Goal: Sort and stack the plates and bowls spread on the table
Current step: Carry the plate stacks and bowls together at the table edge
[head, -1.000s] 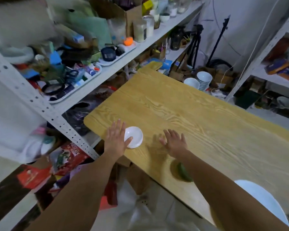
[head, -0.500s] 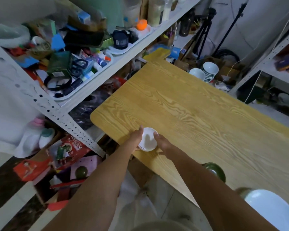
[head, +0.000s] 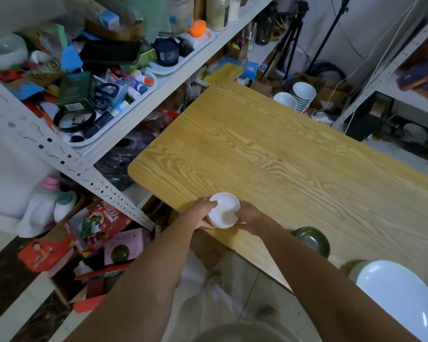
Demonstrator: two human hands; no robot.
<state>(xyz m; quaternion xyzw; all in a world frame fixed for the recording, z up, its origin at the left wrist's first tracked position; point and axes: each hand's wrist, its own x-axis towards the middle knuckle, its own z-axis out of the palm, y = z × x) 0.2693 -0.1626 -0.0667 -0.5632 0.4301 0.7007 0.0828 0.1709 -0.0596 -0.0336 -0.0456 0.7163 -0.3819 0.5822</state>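
One wooden table [head: 282, 156] was present. It carried one dark green bowl [head: 311, 239], one large white plate [head: 400, 302] and one stack of small white dishes [head: 224, 210]; the dish count within that stack could not be determined. Two hands were in view: the left hand [head: 203, 214] and the right hand [head: 251, 217]. Beyond the far end were one stack of white bowls [head: 304, 93] and one single white bowl [head: 284, 99].

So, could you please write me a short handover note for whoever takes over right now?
Both the left hand and the right hand grip the small stack of white round dishes at the near edge of the wooden table.
The dark green round bowl and the large pale blue plate sit further right along that edge.
Done: small dishes stacked.
Left: place that stack, then sort the bowl and plate.
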